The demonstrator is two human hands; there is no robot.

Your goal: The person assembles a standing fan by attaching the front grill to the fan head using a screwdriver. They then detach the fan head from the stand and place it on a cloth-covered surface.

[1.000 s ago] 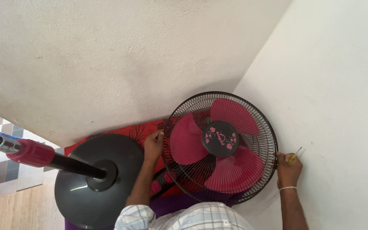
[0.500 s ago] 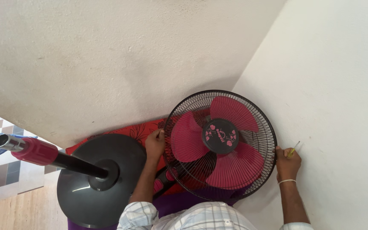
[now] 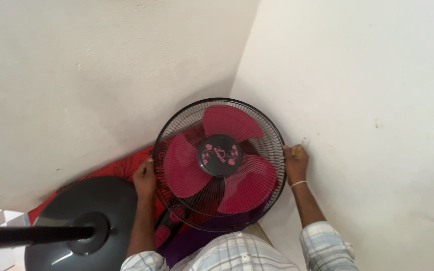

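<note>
Two pale walls (image 3: pixel 352 75) met in a corner behind a red mat (image 3: pixel 121 168). Nearest lay the black fan base (image 3: pixel 59 213). The fan (image 3: pixel 220 163) faced up, pink blades caged. The left hand (image 3: pixel 145 179) clasped the cage's left rim; the right hand (image 3: pixel 296 163) gripped the right rim, fingers also closed round a thin yellow tool (image 3: pixel 297 148).

A home's room corner: plain white walls (image 3: pixel 357 75), a red floral mat (image 3: pixel 121 168), a household pedestal fan (image 3: pixel 220 163).
</note>
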